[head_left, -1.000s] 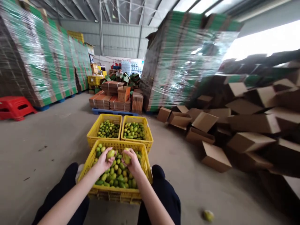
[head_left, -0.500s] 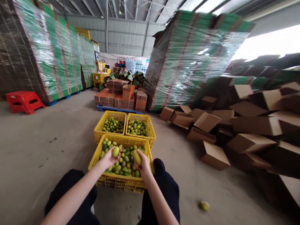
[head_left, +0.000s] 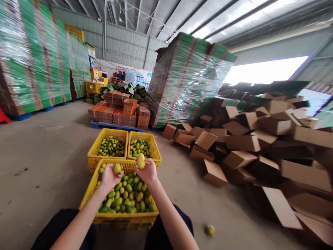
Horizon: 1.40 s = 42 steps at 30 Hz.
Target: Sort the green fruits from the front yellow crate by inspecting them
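Observation:
My left hand [head_left: 109,177] has its fingers round a small yellow-green fruit [head_left: 117,169], above the left part of the near yellow crate [head_left: 87,194]. In my right hand [head_left: 149,171] is a paler, longer yellow fruit [head_left: 141,161], held upright over the back right corner of the same crate. Many green and yellow fruits [head_left: 128,188] fill that crate below both hands. Two more yellow crates of similar fruit, a left one [head_left: 94,152] and a right one [head_left: 156,150], stand side by side just behind it.
Open cardboard boxes [head_left: 241,142] lie heaped on the right. A blue pallet [head_left: 117,125] with flattened orange cartons [head_left: 104,113] stands behind the crates. Wrapped green stacks [head_left: 187,80] rise beyond. One yellow fruit [head_left: 209,230] lies on the floor at lower right.
The view has turned to the right. My right hand has lifted its fruit toward the back of the near crate. My left hand still holds its fruit.

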{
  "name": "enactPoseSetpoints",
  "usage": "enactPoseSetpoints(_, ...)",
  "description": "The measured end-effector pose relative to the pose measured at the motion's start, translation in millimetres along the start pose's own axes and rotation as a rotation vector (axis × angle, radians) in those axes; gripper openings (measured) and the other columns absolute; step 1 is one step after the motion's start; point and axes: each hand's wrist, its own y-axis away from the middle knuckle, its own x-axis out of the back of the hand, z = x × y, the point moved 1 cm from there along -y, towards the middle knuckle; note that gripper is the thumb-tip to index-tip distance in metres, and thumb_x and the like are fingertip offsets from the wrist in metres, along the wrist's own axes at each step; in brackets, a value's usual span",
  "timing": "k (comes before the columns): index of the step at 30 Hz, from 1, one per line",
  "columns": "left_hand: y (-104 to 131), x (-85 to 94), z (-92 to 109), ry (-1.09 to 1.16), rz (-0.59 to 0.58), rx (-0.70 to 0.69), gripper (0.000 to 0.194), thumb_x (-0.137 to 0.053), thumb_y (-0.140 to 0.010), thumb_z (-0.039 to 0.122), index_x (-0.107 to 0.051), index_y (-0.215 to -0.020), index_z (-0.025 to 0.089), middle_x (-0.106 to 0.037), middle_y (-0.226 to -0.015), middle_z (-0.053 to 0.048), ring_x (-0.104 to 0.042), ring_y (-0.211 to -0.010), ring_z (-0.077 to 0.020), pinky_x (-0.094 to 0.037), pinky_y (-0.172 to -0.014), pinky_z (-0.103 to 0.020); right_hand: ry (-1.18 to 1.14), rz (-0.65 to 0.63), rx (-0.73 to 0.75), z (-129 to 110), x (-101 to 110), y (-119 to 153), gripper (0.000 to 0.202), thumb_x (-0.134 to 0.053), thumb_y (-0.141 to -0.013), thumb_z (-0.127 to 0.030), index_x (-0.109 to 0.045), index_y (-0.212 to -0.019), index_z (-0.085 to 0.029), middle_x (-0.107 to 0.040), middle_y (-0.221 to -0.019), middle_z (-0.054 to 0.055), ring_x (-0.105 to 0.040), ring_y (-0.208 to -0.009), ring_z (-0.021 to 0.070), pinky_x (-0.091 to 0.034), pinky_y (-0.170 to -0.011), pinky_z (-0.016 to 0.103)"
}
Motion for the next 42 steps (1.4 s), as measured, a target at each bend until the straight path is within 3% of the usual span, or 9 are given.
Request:
enactPoseSetpoints(4,-26.2,-4.9,-14.3,-0.102,0.052,-0.067,0.011,-0.043,-0.081,0.013,-0.054,-0.081,0.015,-0.061,-0.063,-0.005,-0.059,-0.050,-0.0153,-0.047,-0.046,-0.022,0.119,0.004,0.091,10.7,12.8,-31.8,0.026,-0.055,-0.056,-0.037,-0.060,-0.078,-0.023,-0.067,-0.079,0.003,-0.054,-0.059,0.0172,-0.043,-0.050,0.028)
enactPoseSetpoints(8,-43.0,-4.3,-20.8,-0.232,0.094,-0.299,0.017,-0.061,-0.077,0.006,-0.057,-0.087,0.020,-0.065,-0.082,0.000,-0.066,-0.069,-0.0141,-0.049,-0.059,-0.020,0.357,0.117,0.257,26.1,34.0,-39.3,0.035,-0.064,-0.057,-0.030,-0.060,-0.091,-0.025,-0.068,-0.093,0.001,-0.061,-0.080,0.0199,-0.050,-0.066,0.030)
enactPoseSetpoints(12,-48.6,-6.6,-12.9,-0.470,0.014,-0.610,0.044,-0.078,-0.059,-0.003,-0.065,-0.094,0.020,-0.066,-0.104,-0.003,-0.063,-0.094,-0.0140,-0.046,-0.084,-0.019,0.647,0.087,0.441,27.9,36.6,-38.6,0.042,-0.072,-0.062,-0.028,-0.059,-0.101,-0.024,-0.066,-0.105,0.005,-0.061,-0.089,0.0214,-0.050,-0.082,0.035)
enactPoseSetpoints(17,-47.9,-9.3,-0.7,-0.693,-0.001,-0.779,0.046,-0.081,-0.052,-0.005,-0.070,-0.090,0.020,-0.066,-0.097,-0.002,-0.058,-0.098,-0.0152,-0.042,-0.090,-0.018,0.678,0.117,0.519,27.7,34.5,-41.4,0.042,-0.071,-0.069,-0.030,-0.051,-0.105,-0.024,-0.061,-0.107,0.006,-0.061,-0.091,0.0210,-0.051,-0.079,0.035)
enactPoseSetpoints(20,-45.7,-10.0,2.2,-0.683,-0.013,-0.777,0.049,-0.081,-0.051,-0.005,-0.069,-0.091,0.020,-0.065,-0.096,-0.001,-0.059,-0.094,-0.0145,-0.044,-0.087,-0.018,0.721,0.089,0.544,25.1,32.0,-38.6,0.038,-0.071,-0.068,-0.027,-0.051,-0.100,-0.025,-0.060,-0.105,0.005,-0.059,-0.092,0.0213,-0.050,-0.080,0.035)
enactPoseSetpoints(28,-41.9,-19.2,1.7,-0.340,-0.027,-0.593,0.044,-0.083,-0.057,0.009,-0.066,-0.096,0.020,-0.065,-0.095,0.002,-0.061,-0.086,-0.0097,-0.047,-0.083,-0.019,0.687,0.108,0.503,15.4,25.4,-28.1,0.034,-0.070,-0.062,-0.020,-0.054,-0.091,-0.024,-0.061,-0.096,0.002,-0.059,-0.089,0.0199,-0.048,-0.075,0.032)
enactPoseSetpoints(34,-30.8,-23.6,-8.1,-0.621,-0.144,-0.608,0.044,-0.084,-0.055,0.008,-0.071,-0.095,0.021,-0.065,-0.102,-0.003,-0.061,-0.094,-0.0155,-0.049,-0.084,-0.022,0.638,0.147,0.527,17.1,23.0,-24.5,0.033,-0.069,-0.063,-0.020,-0.053,-0.092,-0.024,-0.060,-0.099,0.003,-0.059,-0.089,0.0194,-0.049,-0.073,0.031)
enactPoseSetpoints(39,-29.3,-12.7,-4.8,-0.900,-0.146,-0.754,0.037,-0.082,-0.061,0.014,-0.073,-0.095,0.024,-0.061,-0.106,-0.006,-0.057,-0.106,-0.0219,-0.045,-0.098,-0.031,0.721,0.145,0.606,24.9,26.3,-20.3,0.032,-0.068,-0.068,-0.021,-0.054,-0.097,-0.024,-0.061,-0.103,0.005,-0.058,-0.098,0.0219,-0.049,-0.082,0.035)
enactPoseSetpoints(42,-28.3,-9.1,0.2,-0.973,-0.138,-0.792,0.036,-0.082,-0.063,0.016,-0.073,-0.096,0.025,-0.061,-0.105,-0.006,-0.057,-0.106,-0.0227,-0.045,-0.099,-0.032,0.795,0.126,0.628,29.9,31.0,-21.0,0.031,-0.066,-0.070,-0.020,-0.055,-0.098,-0.024,-0.061,-0.103,0.005,-0.058,-0.101,0.0225,-0.047,-0.088,0.038)
